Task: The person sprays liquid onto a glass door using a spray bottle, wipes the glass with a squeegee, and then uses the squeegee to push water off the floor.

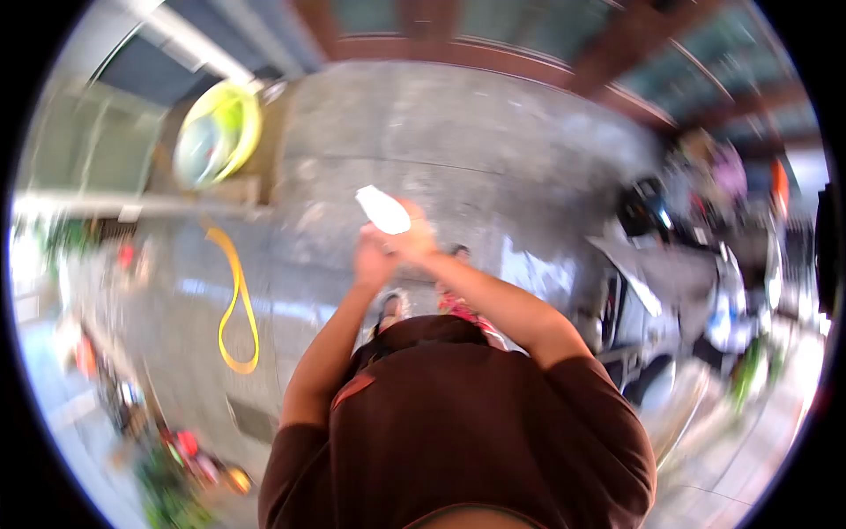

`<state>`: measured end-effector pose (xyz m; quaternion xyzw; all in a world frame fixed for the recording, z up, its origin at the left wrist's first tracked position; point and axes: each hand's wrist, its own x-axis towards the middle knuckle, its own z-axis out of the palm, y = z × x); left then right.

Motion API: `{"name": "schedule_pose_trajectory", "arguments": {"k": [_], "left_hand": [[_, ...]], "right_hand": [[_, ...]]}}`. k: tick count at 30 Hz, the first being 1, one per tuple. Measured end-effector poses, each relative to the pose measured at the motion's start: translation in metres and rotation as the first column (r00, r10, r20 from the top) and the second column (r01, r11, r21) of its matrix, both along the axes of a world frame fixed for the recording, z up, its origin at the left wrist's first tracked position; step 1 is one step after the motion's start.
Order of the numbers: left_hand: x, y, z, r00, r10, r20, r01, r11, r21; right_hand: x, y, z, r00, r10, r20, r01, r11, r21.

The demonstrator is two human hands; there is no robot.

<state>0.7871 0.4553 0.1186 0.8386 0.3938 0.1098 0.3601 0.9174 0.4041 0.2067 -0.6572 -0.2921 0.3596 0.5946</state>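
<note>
White obj. [383, 210]: drop risk.
I see R hand [418, 236] gripping it; L hand [376, 256] blurred, can't tell grip. Loose hold could drop it on concrete flr [335, 115].

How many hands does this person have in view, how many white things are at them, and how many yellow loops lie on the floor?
Hands: 2, the left hand and the right hand
White things: 1 white thing, too blurred to name
Yellow loops: 1 yellow loop
Total: 4
</note>
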Motion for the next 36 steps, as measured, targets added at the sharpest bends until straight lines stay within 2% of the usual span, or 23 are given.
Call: {"name": "schedule_pose_trajectory", "arguments": {"k": [1,3,5,8,11,12,14,15,16,17,21,22,28,29,31,33,36], "left_hand": [[-0.021,0.007,-0.006,0.997,-0.076,0.022,0.076,0.997,0.018],[-0.063,0.018,-0.019,0.971,-0.227,0.068,0.224,0.973,0.054],[-0.074,0.005,0.001,0.939,-0.186,0.291,0.158,0.98,0.118],[-0.096,0.006,0.005,0.985,-0.151,0.08,0.155,0.987,-0.048],[-0.101,-0.002,0.002,0.973,-0.221,0.07,0.229,0.965,-0.13],[-0.098,-0.007,-0.004,0.955,-0.263,0.136,0.279,0.954,-0.109],[-0.079,-0.023,-0.001,0.934,-0.332,0.134,0.343,0.937,-0.066],[-0.071,-0.033,0.002,0.924,-0.359,0.128,0.367,0.929,-0.045],[-0.058,-0.043,0.011,0.908,-0.399,0.127,0.409,0.911,-0.056],[-0.044,-0.052,0.014,0.896,-0.422,0.141,0.431,0.902,-0.038],[0.025,-0.093,0.03,0.848,-0.501,0.169,0.513,0.858,-0.027],[0.045,-0.104,0.034,0.843,-0.515,0.158,0.525,0.851,-0.026],[0.185,-0.188,0.039,0.786,-0.582,0.206,0.596,0.803,-0.003],[0.208,-0.203,0.04,0.782,-0.587,0.209,0.598,0.801,0.011],[0.253,-0.24,0.051,0.764,-0.595,0.249,0.618,0.786,-0.016],[0.289,-0.272,0.057,0.74,-0.632,0.229,0.657,0.753,-0.042],[0.319,-0.322,0.058,0.59,-0.776,0.224,0.768,0.625,0.141]], "right_hand": [[-0.024,0.009,-0.037,0.997,-0.004,0.074,-0.005,0.992,0.127],[-0.056,0.007,-0.07,0.872,0.093,0.481,-0.13,0.991,0.043],[-0.087,-0.011,-0.046,0.934,0.132,0.333,-0.037,0.961,-0.276],[-0.113,-0.037,-0.046,0.954,0.075,0.29,0.011,0.958,-0.285],[-0.129,-0.083,-0.058,0.962,-0.057,0.267,0.13,0.955,-0.265],[-0.125,-0.106,-0.056,0.96,-0.071,0.272,0.142,0.957,-0.252],[-0.117,-0.15,-0.054,0.928,-0.172,0.329,0.277,0.911,-0.304],[-0.109,-0.174,-0.059,0.893,-0.218,0.393,0.352,0.884,-0.307],[-0.1,-0.201,-0.053,0.891,-0.299,0.343,0.411,0.852,-0.324],[-0.092,-0.226,-0.065,0.812,-0.35,0.466,0.529,0.78,-0.336],[-0.068,-0.336,-0.096,0.654,-0.608,0.45,0.756,0.532,-0.381],[-0.064,-0.361,-0.082,0.635,-0.685,0.357,0.762,0.481,-0.433],[-0.047,-0.519,-0.106,0.432,-0.867,0.25,0.857,0.308,-0.414],[-0.045,-0.544,-0.106,0.398,-0.906,0.145,0.846,0.301,-0.44],[-0.043,-0.586,-0.094,0.336,-0.921,0.195,0.856,0.213,-0.471],[-0.042,-0.629,-0.107,0.256,-0.953,0.161,0.886,0.165,-0.433],[-0.03,-0.658,-0.073,0.285,-0.946,0.152,0.874,0.192,-0.445]]}}
